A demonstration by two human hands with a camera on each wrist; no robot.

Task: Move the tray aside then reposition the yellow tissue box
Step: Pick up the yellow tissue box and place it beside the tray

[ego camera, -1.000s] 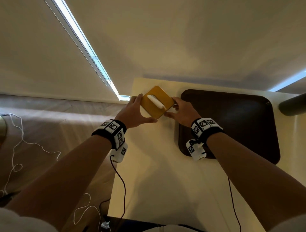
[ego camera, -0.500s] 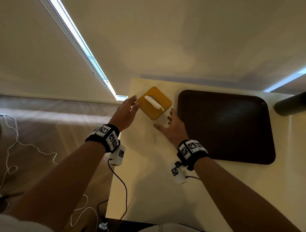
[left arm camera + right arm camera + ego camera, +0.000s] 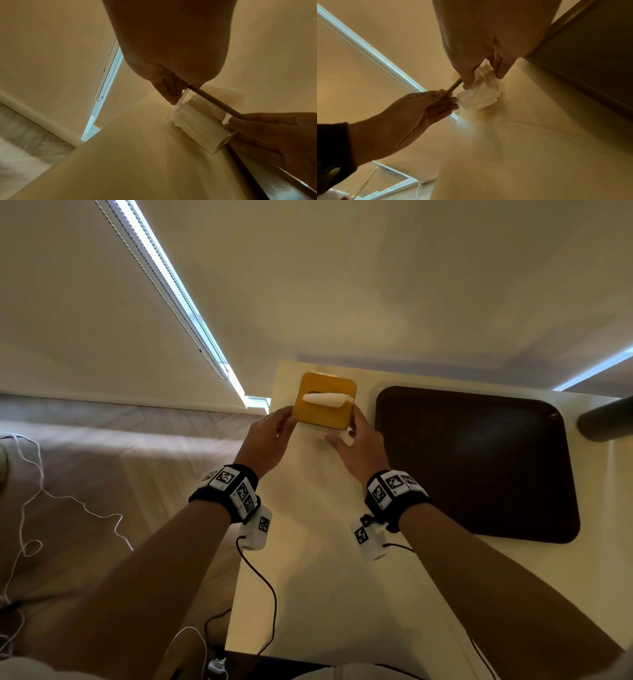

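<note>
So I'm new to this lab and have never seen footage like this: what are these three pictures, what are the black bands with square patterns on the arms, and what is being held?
There is no machine here: a person works with bare hands. The bands carry printed markers, and a small camera hangs under each wrist. The big picture comes from a camera on the person's head, looking down. The other two look along each hand at its fingers.

On the pale table lie a dark brown tray, at the right, and a yellow tissue box with a white tissue poking out of its yellow lid. The wrist views show that its walls are clear, with folded tissues inside.

The left hand and the right hand hold the box from opposite sides, fingers curled against it in a two-handed grip. The tray lies untouched beside them.
</note>
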